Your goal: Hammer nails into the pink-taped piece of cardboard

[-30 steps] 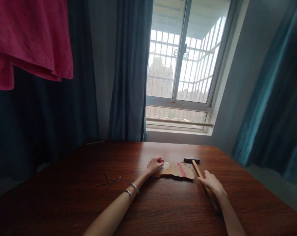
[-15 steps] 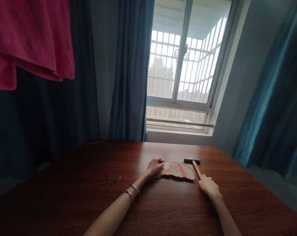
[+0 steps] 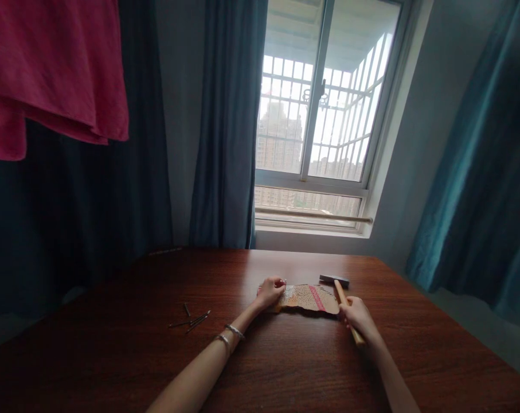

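R hand [image 3: 358, 316] wraps hammer [image 3: 341, 292] handle, head just beyond. L hand [image 3: 270, 292] over left end of board [image 3: 305, 297], fingers curled; can't tell what, if anything, they pinch. Board btwn hands; nails [image 3: 192, 321] left of L hand, on table [image 3: 285, 367].
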Available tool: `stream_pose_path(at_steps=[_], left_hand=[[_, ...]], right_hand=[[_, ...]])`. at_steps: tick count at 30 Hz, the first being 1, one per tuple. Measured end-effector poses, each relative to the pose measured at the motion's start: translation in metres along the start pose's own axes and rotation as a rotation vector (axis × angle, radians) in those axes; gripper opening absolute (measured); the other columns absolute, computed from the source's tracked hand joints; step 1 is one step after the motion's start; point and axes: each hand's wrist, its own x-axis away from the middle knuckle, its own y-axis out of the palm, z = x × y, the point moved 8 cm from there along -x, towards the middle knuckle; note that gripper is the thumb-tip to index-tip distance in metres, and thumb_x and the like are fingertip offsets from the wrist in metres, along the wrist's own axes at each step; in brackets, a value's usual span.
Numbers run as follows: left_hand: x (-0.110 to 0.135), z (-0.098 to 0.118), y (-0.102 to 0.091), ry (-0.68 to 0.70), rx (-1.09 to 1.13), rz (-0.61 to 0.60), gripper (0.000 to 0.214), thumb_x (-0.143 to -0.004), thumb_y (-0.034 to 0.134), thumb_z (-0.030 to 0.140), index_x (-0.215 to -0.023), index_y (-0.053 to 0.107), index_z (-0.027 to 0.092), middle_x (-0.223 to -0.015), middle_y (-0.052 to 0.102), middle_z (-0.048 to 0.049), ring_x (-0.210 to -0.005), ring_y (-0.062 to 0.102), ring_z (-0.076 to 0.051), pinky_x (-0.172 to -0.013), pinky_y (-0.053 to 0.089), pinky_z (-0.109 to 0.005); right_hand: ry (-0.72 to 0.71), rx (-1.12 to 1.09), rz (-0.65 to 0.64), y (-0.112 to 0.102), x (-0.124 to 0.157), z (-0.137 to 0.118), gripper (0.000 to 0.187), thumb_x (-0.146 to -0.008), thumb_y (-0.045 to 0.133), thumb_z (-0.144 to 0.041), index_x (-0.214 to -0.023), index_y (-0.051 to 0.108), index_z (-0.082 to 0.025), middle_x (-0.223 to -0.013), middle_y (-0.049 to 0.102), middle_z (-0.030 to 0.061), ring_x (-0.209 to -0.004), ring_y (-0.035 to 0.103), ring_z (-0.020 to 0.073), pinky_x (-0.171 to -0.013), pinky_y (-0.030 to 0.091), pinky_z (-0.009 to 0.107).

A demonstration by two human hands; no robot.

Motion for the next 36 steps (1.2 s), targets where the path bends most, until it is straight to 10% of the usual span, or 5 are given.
stream_pose_path(at_steps=[10, 18, 23, 29, 36], left_hand=[[0.001, 0.005, -0.001, 0.011, 0.022, -0.008, 0.014, -0.072, 0.056, 0.020, -0.074, 0.067, 0.013, -0.074, 0.068, -0.0045, -0.071, 0.059, -0.013, -0.066, 0.041, -0.020], [0.001, 0.002, 0.000, 0.026, 0.028, 0.000, 0.015, -0.072, 0.055, 0.022, -0.074, 0.067, 0.013, -0.072, 0.067, -0.0035, -0.068, 0.058, -0.012, -0.065, 0.041, -0.020], [0.000, 0.001, 0.002, 0.032, 0.034, -0.003, 0.015, -0.072, 0.054, 0.021, -0.073, 0.067, 0.013, -0.072, 0.067, -0.0035, -0.068, 0.058, -0.013, -0.065, 0.041, -0.020], [-0.001, -0.001, 0.001, 0.039, 0.003, 0.015, 0.014, -0.071, 0.055, 0.019, -0.072, 0.067, 0.013, -0.073, 0.067, -0.0043, -0.069, 0.059, -0.013, -0.066, 0.041, -0.021], [-0.001, 0.001, 0.001, 0.031, 0.035, 0.011, 0.014, -0.071, 0.055, 0.020, -0.073, 0.067, 0.013, -0.073, 0.067, -0.0045, -0.070, 0.060, -0.014, -0.065, 0.041, -0.021]], right_hand=[[-0.081, -0.124, 0.108, -0.002, -0.003, -0.011, 0.056, -0.059, 0.055, -0.020, -0.113, 0.057, -0.007, -0.039, 0.052, -0.0048, -0.032, 0.047, 0.0140, -0.034, 0.038, 0.024], [-0.477, -0.143, 0.279, -0.012, 0.028, -0.059, 0.053, -0.066, 0.058, -0.029, -0.118, 0.056, -0.018, -0.099, 0.068, 0.0089, -0.086, 0.063, 0.0235, -0.076, 0.049, 0.034], [-0.327, -0.700, -0.056, 0.014, 0.034, -0.067, 0.032, -0.071, 0.061, -0.034, -0.098, 0.058, -0.017, -0.057, 0.049, -0.0060, -0.036, 0.037, 0.0057, -0.029, 0.032, 0.017], [-0.155, -1.127, -0.563, 0.053, 0.055, -0.089, 0.014, -0.073, 0.064, -0.023, -0.078, 0.052, -0.017, -0.062, 0.042, -0.0070, -0.037, 0.025, -0.0002, -0.025, 0.022, 0.009], [0.099, -1.311, -0.865, 0.081, 0.080, -0.095, 0.016, -0.075, 0.057, -0.016, -0.089, 0.050, -0.015, -0.063, 0.043, -0.0056, -0.038, 0.026, -0.0014, -0.026, 0.020, 0.005]])
